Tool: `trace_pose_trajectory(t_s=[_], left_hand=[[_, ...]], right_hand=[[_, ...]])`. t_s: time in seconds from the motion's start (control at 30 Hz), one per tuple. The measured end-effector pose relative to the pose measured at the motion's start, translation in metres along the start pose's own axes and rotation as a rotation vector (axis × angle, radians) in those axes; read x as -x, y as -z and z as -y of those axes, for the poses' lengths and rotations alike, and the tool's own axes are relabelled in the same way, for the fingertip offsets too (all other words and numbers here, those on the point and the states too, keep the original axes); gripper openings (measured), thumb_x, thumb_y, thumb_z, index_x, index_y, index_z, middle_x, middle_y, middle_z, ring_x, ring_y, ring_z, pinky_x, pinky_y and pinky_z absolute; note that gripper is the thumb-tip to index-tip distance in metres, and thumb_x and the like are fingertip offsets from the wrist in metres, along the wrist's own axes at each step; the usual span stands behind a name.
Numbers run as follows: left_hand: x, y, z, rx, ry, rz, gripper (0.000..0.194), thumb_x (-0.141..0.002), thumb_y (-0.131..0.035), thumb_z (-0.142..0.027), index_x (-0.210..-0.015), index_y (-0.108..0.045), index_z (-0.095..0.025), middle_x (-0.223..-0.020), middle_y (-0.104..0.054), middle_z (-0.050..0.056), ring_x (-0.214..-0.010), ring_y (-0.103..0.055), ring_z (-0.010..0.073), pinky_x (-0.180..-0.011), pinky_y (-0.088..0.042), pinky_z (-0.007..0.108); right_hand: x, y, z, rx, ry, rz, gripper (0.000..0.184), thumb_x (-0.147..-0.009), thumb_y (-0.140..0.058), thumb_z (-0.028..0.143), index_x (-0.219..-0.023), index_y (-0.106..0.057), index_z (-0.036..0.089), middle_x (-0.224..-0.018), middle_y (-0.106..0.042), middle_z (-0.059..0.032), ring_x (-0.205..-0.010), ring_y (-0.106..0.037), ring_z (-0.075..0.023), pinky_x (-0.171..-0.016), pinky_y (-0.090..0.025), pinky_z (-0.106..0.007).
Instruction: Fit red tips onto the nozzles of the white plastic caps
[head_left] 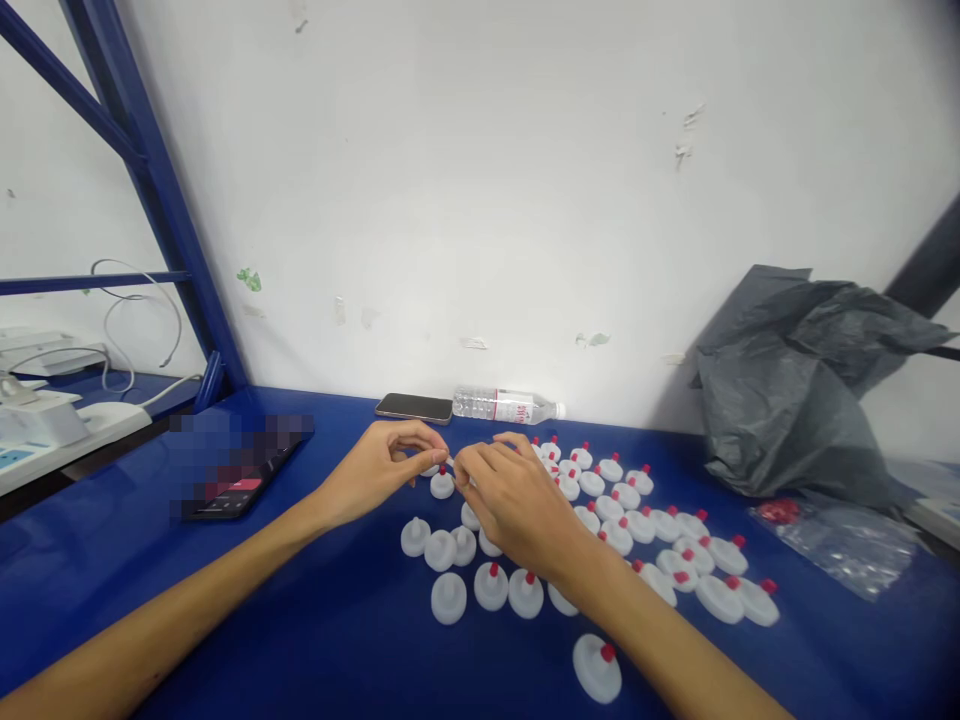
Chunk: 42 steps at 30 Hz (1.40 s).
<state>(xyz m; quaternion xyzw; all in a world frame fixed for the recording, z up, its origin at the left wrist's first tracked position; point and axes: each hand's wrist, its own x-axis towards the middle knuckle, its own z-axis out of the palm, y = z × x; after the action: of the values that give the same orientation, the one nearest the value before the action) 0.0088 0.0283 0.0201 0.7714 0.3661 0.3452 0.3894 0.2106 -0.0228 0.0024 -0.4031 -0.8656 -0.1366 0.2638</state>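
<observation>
In the middle of the head view, my left hand (390, 462) and my right hand (517, 495) meet with their fingertips close together. The thumb and index finger of my left hand pinch together beside a bit of white. My right hand's fingers curl inward, and what they hold is hidden. Just under the fingertips sits a white disc with a red cap (442, 485). Several plain white discs with a bare stem (448, 598) lie in front of my hands. Many red-capped white discs (619, 537) spread to the right, some behind my right hand and forearm.
At the wall lie a dark phone (414, 407) and a clear plastic bottle (510, 405) on its side. Another phone (244, 480) leans at left, partly blurred. A grey plastic bag (802, 380) and a clear bag with red pieces (840, 545) are at right. A blue post (169, 200) rises at left.
</observation>
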Motion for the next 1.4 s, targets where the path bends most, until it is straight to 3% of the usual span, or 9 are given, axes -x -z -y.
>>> trace_pose_trajectory(t_s=[0.2, 0.37, 0.47, 0.57, 0.73, 0.97, 1.4], left_hand=[[0.001, 0.000, 0.000, -0.024, 0.021, 0.038, 0.026, -0.086, -0.068, -0.040, -0.091, -0.074, -0.015, -0.081, -0.073, 0.004, -0.064, -0.060, 0.0123, -0.055, -0.048, 0.020], [-0.002, 0.000, 0.007, 0.076, 0.007, 0.022, 0.027, -0.084, -0.071, -0.040, -0.092, -0.075, -0.014, -0.085, -0.074, 0.005, -0.069, -0.063, 0.0132, -0.058, -0.050, 0.021], [-0.004, 0.000, 0.012, 0.149, 0.014, 0.014, 0.034, -0.083, -0.073, -0.040, -0.106, -0.073, -0.015, -0.088, -0.074, 0.007, -0.075, -0.065, 0.0162, -0.055, -0.050, 0.020], [-0.003, -0.002, 0.014, 0.125, 0.001, 0.013, 0.040, -0.086, -0.070, -0.041, -0.117, -0.069, -0.015, -0.085, -0.073, 0.006, -0.074, -0.063, 0.0158, -0.049, -0.044, 0.018], [0.000, -0.005, 0.015, 0.021, -0.067, 0.113, 0.035, -0.096, -0.055, -0.043, -0.094, -0.073, -0.013, -0.076, -0.065, 0.002, -0.057, -0.050, 0.0083, -0.047, -0.039, 0.017], [0.004, -0.005, 0.009, 0.006, -0.099, 0.130, 0.037, -0.099, -0.051, -0.043, -0.091, -0.071, -0.013, -0.078, -0.066, 0.002, -0.057, -0.049, 0.0081, -0.049, -0.039, 0.018], [0.010, -0.002, 0.001, -0.027, -0.132, 0.096, 0.041, -0.098, -0.052, -0.042, -0.075, -0.070, -0.013, -0.072, -0.069, 0.002, -0.057, -0.052, 0.0091, -0.049, -0.035, 0.018]], right_hand=[[0.000, -0.001, -0.003, -0.033, 0.045, -0.042, 0.014, -0.098, -0.046, 0.011, -0.093, -0.055, 0.020, -0.092, -0.069, -0.0029, -0.081, -0.061, -0.0180, -0.096, -0.041, -0.041], [0.000, 0.000, -0.004, -0.144, 0.058, -0.209, 0.011, -0.098, -0.052, 0.014, -0.089, -0.053, 0.020, -0.093, -0.070, -0.0053, -0.093, -0.065, -0.0212, -0.089, -0.048, -0.038], [0.000, 0.002, -0.003, -0.241, 0.037, -0.300, 0.013, -0.098, -0.053, 0.012, -0.089, -0.052, 0.021, -0.097, -0.070, -0.0071, -0.109, -0.064, -0.0219, -0.091, -0.051, -0.037], [0.000, 0.004, -0.001, -0.305, 0.053, -0.333, 0.015, -0.098, -0.053, 0.011, -0.088, -0.052, 0.022, -0.101, -0.070, -0.0082, -0.112, -0.063, -0.0201, -0.091, -0.053, -0.036], [-0.001, 0.002, 0.000, -0.353, 0.053, -0.328, 0.015, -0.097, -0.056, 0.010, -0.088, -0.055, 0.022, -0.105, -0.071, -0.0079, -0.111, -0.063, -0.0184, -0.091, -0.054, -0.034], [0.000, 0.002, -0.001, -0.496, 0.005, -0.344, 0.018, -0.096, -0.058, 0.011, -0.083, -0.056, 0.022, -0.105, -0.072, -0.0045, -0.108, -0.064, -0.0167, -0.089, -0.055, -0.032], [0.003, -0.001, -0.001, -0.447, 0.121, -0.398, 0.025, -0.095, -0.055, 0.005, -0.076, -0.056, 0.022, -0.109, -0.073, -0.0049, -0.106, -0.063, -0.0177, -0.087, -0.057, -0.035]])
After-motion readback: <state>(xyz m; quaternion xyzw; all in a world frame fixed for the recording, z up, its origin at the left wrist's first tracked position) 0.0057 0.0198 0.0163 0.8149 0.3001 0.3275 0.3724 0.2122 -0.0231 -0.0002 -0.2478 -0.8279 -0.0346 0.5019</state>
